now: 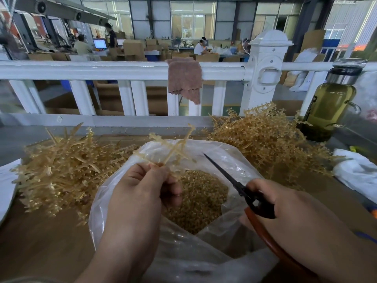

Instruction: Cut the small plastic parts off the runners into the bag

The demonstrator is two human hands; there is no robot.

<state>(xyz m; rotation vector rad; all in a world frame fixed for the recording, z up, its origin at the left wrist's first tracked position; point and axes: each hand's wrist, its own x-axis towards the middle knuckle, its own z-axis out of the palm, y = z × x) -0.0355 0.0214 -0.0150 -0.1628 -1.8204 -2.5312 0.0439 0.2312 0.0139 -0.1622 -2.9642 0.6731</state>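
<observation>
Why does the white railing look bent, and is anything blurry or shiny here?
Head view: the wide-angle lens bows the white railing and tilts the bottle near the edge. Same head view: soft glare sits on the clear bag, the far workshop looks hazy, and the scissors and the held runner look fairly sharp.

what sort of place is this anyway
Probably a plastics factory floor: heaps of tan moulded runners, a clear bag holding cut parts, and stacked cardboard cartons and workers beyond the white railing.
</observation>
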